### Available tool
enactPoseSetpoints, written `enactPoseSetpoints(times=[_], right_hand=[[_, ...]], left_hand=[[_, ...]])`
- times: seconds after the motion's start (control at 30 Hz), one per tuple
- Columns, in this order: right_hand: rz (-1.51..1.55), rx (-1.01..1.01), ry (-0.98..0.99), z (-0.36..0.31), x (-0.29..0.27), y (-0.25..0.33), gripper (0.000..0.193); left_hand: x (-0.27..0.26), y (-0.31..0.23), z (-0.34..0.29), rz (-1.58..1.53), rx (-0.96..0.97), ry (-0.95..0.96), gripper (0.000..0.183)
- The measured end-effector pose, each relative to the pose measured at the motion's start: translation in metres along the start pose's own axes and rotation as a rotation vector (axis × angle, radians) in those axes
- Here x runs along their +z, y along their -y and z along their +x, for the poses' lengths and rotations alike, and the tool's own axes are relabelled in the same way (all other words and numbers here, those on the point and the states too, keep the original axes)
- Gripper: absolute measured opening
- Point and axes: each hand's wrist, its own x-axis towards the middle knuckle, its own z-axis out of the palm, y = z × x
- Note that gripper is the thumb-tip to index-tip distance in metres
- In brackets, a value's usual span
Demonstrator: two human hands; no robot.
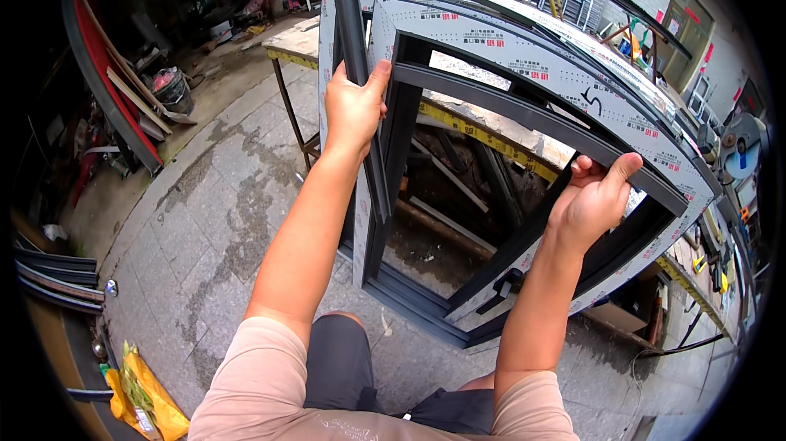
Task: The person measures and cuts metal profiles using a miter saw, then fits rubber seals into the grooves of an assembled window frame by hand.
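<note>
A dark grey window frame [528, 49], covered in white printed protective film, stands upright in front of me. My left hand [352, 113] is closed around a long dark metal strip [352, 19], held nearly upright along the frame's left side. My right hand [594, 203] is closed on another dark strip [491, 104], which slants across the opening just below the top rail. Its fingers curl around the strip, with the thumb on top. Whether either strip is seated in the frame I cannot tell. Low on the frame, beside my right forearm, is a black window handle [501, 289].
Behind the frame runs a workbench with a yellow edge [458, 123]. Tools [714, 273] lie on it at the right. A red curved panel [102, 72] and a bucket [170, 89] stand at the left. Near the lower left, a yellow bag [147, 396] lies on the paved floor.
</note>
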Motion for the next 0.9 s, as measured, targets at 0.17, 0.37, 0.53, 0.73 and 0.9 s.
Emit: enactPoseSetpoints(times=[0.17, 0.37, 0.53, 0.73, 0.9], right_hand=[[0.015, 0.009, -0.021, 0.003, -0.002, 0.006, 0.049], [0.039, 0.109, 0.077, -0.007, 0.008, -0.005, 0.044], [0.029, 0.094, 0.120, -0.001, -0.015, 0.002, 0.044], [-0.077, 0.122, 0.181, -0.043, -0.074, -0.026, 0.041], [-0.150, 0.091, 0.361, -0.065, -0.100, -0.022, 0.038]], left_hand=[[0.011, 0.000, -0.002, 0.017, 0.003, 0.001, 0.048], [-0.017, 0.008, 0.003, 0.006, 0.023, 0.005, 0.036], [0.002, 0.000, 0.001, -0.026, 0.007, 0.058, 0.031], [0.013, 0.022, 0.007, 0.000, -0.035, 0.108, 0.025], [-0.017, 0.011, 0.016, -0.055, 0.009, 0.081, 0.019]])
